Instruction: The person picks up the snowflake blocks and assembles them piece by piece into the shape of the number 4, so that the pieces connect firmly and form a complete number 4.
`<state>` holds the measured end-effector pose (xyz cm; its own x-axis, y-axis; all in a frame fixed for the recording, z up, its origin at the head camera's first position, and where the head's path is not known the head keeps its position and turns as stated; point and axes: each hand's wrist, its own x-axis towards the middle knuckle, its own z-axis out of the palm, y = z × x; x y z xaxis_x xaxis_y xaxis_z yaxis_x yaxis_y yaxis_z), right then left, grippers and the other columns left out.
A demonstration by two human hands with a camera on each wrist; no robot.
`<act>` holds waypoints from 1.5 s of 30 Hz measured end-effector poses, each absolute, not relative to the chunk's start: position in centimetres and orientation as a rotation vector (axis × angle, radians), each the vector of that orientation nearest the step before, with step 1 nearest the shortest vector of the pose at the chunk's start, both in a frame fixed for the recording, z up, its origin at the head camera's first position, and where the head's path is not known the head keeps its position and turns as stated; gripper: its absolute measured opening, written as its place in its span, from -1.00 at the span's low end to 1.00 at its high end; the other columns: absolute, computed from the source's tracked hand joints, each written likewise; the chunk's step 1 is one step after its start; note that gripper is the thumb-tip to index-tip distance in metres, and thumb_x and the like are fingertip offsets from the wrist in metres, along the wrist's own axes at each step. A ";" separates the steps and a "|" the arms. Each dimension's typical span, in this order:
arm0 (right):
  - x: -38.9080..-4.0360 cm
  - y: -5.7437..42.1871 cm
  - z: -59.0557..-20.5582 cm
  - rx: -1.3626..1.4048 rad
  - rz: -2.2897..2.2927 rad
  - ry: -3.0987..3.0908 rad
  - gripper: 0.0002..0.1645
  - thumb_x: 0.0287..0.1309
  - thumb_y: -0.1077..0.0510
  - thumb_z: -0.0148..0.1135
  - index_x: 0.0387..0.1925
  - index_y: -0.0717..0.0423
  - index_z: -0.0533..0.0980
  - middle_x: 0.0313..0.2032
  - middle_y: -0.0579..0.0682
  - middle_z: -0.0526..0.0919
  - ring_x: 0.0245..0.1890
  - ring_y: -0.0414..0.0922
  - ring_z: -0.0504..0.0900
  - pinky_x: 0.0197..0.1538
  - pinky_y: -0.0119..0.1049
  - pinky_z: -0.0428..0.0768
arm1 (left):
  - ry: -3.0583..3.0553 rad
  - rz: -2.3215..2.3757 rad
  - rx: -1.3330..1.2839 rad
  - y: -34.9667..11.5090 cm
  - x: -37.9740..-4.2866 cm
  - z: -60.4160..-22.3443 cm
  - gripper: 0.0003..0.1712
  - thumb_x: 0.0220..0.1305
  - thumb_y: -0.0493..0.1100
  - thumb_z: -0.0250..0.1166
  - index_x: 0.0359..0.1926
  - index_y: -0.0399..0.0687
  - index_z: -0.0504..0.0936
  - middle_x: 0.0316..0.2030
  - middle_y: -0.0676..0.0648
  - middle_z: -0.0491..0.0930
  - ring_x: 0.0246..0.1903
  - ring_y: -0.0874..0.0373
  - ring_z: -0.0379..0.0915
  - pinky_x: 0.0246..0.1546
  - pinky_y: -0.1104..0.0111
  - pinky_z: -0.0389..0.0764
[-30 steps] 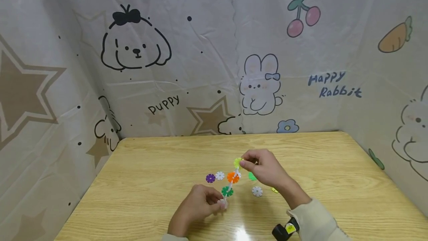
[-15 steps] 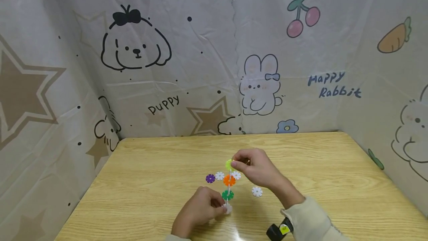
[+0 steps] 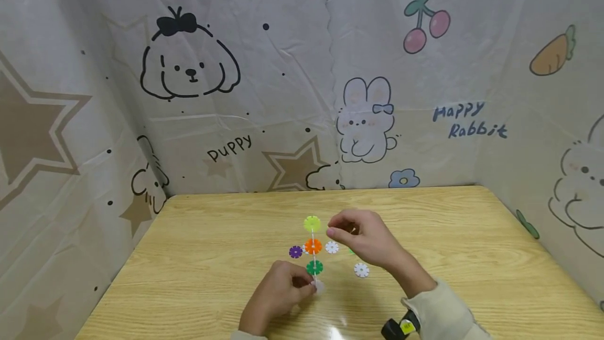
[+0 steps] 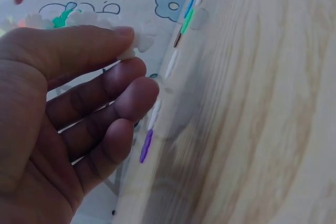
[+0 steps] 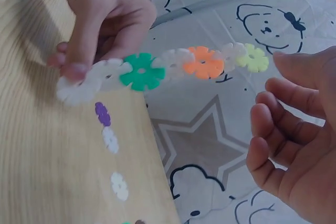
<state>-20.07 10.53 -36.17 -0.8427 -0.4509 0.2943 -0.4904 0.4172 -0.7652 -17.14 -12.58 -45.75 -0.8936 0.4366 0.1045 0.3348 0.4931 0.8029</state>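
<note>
Head view shows a person's left hand [image 3: 280,290] pinching a white, notched, flower-shaped plastic disc [image 5: 79,92] at the near end of a chain [image 5: 170,58] of similar discs. From that white end, the chain runs through another white disc, a green disc [image 3: 314,262], a white one, an orange disc [image 3: 313,242] and one more white one to a yellow disc [image 3: 312,219] at its far end, the neighbours slotted together. Just beside this yellow end, apart from it, is the right hand [image 3: 365,235], holding nothing, its fingers loosely bent with a small gap between thumb and forefinger. The chain hangs clear of the light wood-grain table [image 3: 212,235]. On the tabletop, left of the chain, lies a loose purple disc [image 3: 291,252]; a loose white disc is partly hidden behind the chain, and two others [image 3: 329,243] lie to its right. A beige cloth sleeve [image 3: 441,308] and a black device with a yellow label [image 3: 391,329] are farther right of the chain. Beyond it stands a pale cloth backdrop [image 3: 283,104] printed with puppies, rabbits and stars.
</note>
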 end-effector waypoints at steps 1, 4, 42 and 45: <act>-20.1 10.7 -36.3 0.854 1.433 -2.615 -0.79 0.32 0.05 0.30 -0.20 0.11 0.66 -0.33 -0.16 0.66 -0.33 -0.15 0.60 -0.27 -0.25 0.61 | 2.617 1.380 0.678 -12.7 -17.1 -45.7 -0.93 0.21 -0.19 0.43 -0.40 -0.03 0.79 -0.47 0.24 0.63 -0.45 0.33 0.52 -0.38 0.42 0.59; -20.1 11.0 -36.9 0.811 1.433 -2.642 -0.78 0.28 0.05 0.34 -0.21 0.15 0.66 -0.36 -0.15 0.66 -0.36 -0.15 0.60 -0.29 -0.27 0.60 | 2.619 1.419 0.690 -12.9 -17.2 -45.7 -0.93 0.22 -0.21 0.42 -0.40 -0.04 0.80 -0.47 0.23 0.64 -0.45 0.33 0.53 -0.37 0.42 0.59; -20.5 14.2 -44.5 0.314 1.008 -2.984 -0.69 -0.19 0.19 0.57 -0.35 0.21 0.65 -0.46 -0.07 0.62 -0.42 -0.14 0.56 -0.30 -0.14 0.59 | 2.691 1.580 0.792 -13.1 -17.4 -45.9 -0.94 0.20 -0.27 0.43 -0.38 -0.17 0.79 -0.49 0.09 0.69 -0.55 0.33 0.55 -0.52 0.43 0.61; -20.5 14.1 -44.6 0.307 0.963 -3.007 -0.72 -0.21 0.19 0.57 -0.41 0.18 0.64 -0.42 -0.05 0.66 -0.41 -0.12 0.58 -0.29 -0.11 0.60 | 2.683 1.593 0.813 -13.1 -17.5 -46.0 -0.95 0.21 -0.27 0.43 -0.36 -0.17 0.80 -0.48 0.10 0.70 -0.55 0.33 0.55 -0.51 0.42 0.62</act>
<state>-20.55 14.14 -44.62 -0.9808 -0.1929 0.0296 -0.1741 0.7969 -0.5785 -17.48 -13.11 -45.99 -0.8696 0.3778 0.3179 0.4600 0.3859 0.7997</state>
